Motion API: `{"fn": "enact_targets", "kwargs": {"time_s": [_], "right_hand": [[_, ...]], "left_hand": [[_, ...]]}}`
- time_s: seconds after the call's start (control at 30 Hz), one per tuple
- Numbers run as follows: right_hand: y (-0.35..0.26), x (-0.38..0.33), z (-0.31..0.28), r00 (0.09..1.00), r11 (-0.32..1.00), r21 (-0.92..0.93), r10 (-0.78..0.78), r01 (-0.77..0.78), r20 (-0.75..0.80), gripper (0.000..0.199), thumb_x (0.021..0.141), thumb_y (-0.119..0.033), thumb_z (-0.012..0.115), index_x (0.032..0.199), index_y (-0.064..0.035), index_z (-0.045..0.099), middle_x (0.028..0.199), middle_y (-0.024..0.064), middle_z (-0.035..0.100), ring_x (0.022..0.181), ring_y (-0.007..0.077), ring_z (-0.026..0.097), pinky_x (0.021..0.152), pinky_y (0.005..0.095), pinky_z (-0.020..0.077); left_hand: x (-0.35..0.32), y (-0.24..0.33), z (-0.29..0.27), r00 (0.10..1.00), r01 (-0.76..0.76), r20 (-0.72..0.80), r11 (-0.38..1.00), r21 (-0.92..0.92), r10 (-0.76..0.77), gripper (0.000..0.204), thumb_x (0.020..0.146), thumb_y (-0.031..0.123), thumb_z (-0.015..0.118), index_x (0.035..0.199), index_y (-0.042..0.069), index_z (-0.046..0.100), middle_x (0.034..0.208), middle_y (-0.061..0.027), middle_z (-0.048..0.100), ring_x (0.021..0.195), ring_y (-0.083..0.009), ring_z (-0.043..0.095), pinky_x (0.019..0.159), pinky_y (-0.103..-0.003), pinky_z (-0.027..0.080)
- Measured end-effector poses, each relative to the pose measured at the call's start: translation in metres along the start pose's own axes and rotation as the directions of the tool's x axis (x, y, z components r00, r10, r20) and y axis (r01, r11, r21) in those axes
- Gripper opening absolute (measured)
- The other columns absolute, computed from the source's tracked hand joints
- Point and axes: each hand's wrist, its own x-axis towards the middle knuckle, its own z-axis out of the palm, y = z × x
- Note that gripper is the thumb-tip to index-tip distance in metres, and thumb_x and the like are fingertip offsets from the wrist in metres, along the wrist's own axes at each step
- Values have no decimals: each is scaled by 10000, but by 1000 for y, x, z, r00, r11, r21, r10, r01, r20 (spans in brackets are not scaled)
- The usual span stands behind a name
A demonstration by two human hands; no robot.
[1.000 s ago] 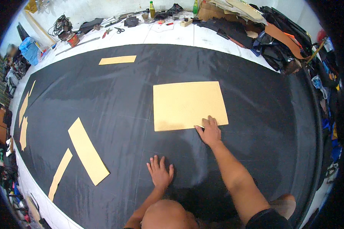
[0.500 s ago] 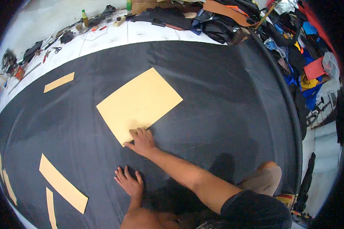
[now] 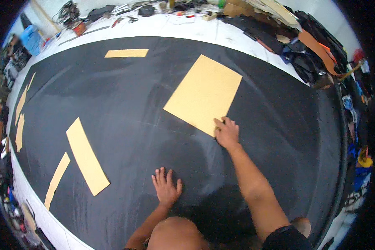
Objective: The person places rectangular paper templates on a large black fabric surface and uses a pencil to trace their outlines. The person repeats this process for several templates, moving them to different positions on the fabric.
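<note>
Slim yellow strip (image 3: 57, 181): lying slantwise on the black sheeting (image 3: 125, 91), just left of the broad yellow strip (image 3: 87, 156); both well apart from our hands.
Left hand (image 3: 167, 191): grip released, palm down, fingers spread on the sheeting, probably bracing us as we lean forward.
Yellow rectangular sheet (image 3: 204, 93): right of centre, turned cornerwise, its nearest corner within our reach.
Right hand (image 3: 228, 134): fingers curled at that corner, presumably steadying it; we cannot tell whether the grip pinches or merely presses.
</note>
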Motion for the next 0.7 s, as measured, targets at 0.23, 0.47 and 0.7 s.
{"fn": "enact_targets", "kwargs": {"time_s": [0.23, 0.47, 0.7], "right_hand": [[9, -1, -12, 999, 999, 37, -29, 27, 41, 477, 894, -467, 669, 1306, -227, 662, 1427, 85, 531, 1265, 323, 486, 1036, 510, 396], [-5, -2, -3, 997, 997, 30, -74, 74, 16, 468, 894, -448, 673, 1310, -233, 655, 1429, 75, 532, 1237, 315, 500, 1006, 491, 414], [-10, -7, 1, 997, 996, 23, -81, 81, -4, 458, 896, -443, 672, 1306, -240, 653, 1429, 67, 534, 1223, 311, 506, 990, 477, 417]], "left_hand": [[-1, 8, -1, 1000, 25, -8, 1000, 11, -25, 567, 882, 400, 639, 1340, 73, 568, 1484, -225, 440, 1440, -435, 315, 1190, -615, 180], [-2, 7, 2, 1000, 21, 9, 1000, 3, -21, 569, 890, 412, 631, 1343, 73, 567, 1488, -227, 438, 1441, -437, 311, 1193, -610, 175], [-2, 5, -2, 999, 33, 12, 999, -12, -33, 560, 897, 413, 620, 1339, 73, 575, 1485, -230, 440, 1444, -433, 307, 1196, -607, 169]]}}
